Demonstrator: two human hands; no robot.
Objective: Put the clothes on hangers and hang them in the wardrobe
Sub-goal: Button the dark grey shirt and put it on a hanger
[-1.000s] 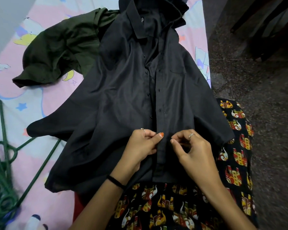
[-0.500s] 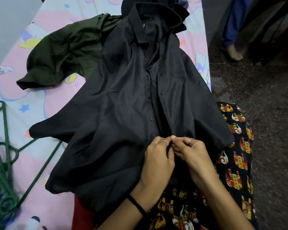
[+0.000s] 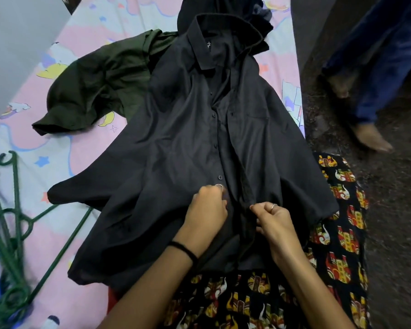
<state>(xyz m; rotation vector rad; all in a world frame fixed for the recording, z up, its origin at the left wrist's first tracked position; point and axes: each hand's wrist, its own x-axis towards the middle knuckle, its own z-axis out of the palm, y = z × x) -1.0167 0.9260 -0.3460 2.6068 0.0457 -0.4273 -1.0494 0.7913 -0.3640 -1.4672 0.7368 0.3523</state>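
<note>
A black shirt point(image 3: 183, 148) is lying face up across the bed point(image 3: 57, 138), collar at 12 o'clock and hem at 6 o'clock over the person's lap. The left hand point(image 3: 205, 206) is pinching the button edge near the hem; the right hand point(image 3: 274, 220), at its 3 o'clock, is gripping the other front edge. A green shirt point(image 3: 97, 91) is lying at 10 o'clock, and green hangers point(image 3: 7, 224) at 8 o'clock.

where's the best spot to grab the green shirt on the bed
Probably the sleeve cuff of the green shirt, coming from the left: it sticks out free on the bedsheet, while the shirt's right side lies tucked under the black shirt.
</note>
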